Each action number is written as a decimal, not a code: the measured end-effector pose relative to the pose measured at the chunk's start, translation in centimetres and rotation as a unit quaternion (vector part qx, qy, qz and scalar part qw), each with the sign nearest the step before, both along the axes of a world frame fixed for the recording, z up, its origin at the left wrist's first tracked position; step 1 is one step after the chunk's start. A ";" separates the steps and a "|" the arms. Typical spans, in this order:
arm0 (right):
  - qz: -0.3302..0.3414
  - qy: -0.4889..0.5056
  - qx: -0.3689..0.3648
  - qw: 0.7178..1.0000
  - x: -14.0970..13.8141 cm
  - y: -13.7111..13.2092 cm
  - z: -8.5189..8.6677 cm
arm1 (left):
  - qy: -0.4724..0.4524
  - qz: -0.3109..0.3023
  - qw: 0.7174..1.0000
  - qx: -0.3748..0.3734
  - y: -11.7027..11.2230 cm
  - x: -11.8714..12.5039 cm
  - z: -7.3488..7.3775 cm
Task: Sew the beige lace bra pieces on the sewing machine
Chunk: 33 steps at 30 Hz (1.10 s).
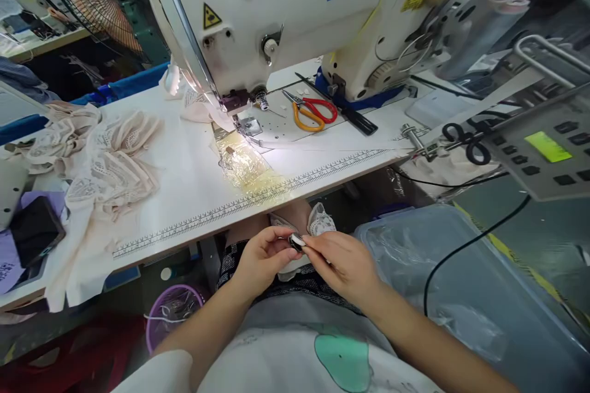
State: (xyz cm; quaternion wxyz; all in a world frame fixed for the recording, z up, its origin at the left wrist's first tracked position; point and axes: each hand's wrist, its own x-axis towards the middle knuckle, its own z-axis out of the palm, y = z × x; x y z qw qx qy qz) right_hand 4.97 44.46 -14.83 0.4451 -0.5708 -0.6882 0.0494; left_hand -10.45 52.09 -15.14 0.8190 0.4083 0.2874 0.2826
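Note:
Between my two hands, over my lap and just in front of the table edge, is a small round metal piece with white in it, which looks like a bobbin case (296, 242). My left hand (265, 258) pinches it from the left between thumb and fingers. From the other side, the fingertips of my right hand (343, 261) close on it too. Fine details of the piece are partly covered by the fingers. Pale lace fabric (321, 220) lies on my lap just behind the hands.
A sewing machine (286, 6) stands on the white table (179, 178), with yellow-and-red-handled cutters (308, 116) and a black-handled screwdriver (362, 121) beside its needle. Lace pieces (115, 159) are piled left. A translucent bin (415, 227) sits right; a purple basket (152, 325) stands below.

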 end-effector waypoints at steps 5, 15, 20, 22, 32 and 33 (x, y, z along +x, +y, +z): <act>0.034 0.007 -0.031 0.999 0.1 -0.4 -0.3 | 0.003 0.006 1.000 0.002 0.1 0.2 -0.1; 0.021 0.040 -0.057 0.997 -0.6 -0.5 -0.8 | 0.032 -0.004 0.994 0.103 -0.1 0.2 -0.4; 0.004 0.068 -0.075 0.995 -0.6 -0.6 -0.7 | 0.063 -0.019 0.980 0.188 -0.1 0.1 -1.3; -0.013 0.106 -0.107 0.988 -0.6 -0.6 -0.4 | 0.076 -0.022 0.971 0.228 0.0 0.1 -1.7; 0.003 0.167 -0.246 0.955 -0.5 -0.2 0.4 | 0.125 -0.013 0.900 0.417 0.1 0.0 -2.1; 0.005 0.167 -0.251 0.954 -0.5 -0.2 0.5 | 0.137 -0.015 0.888 0.439 0.1 0.0 -2.0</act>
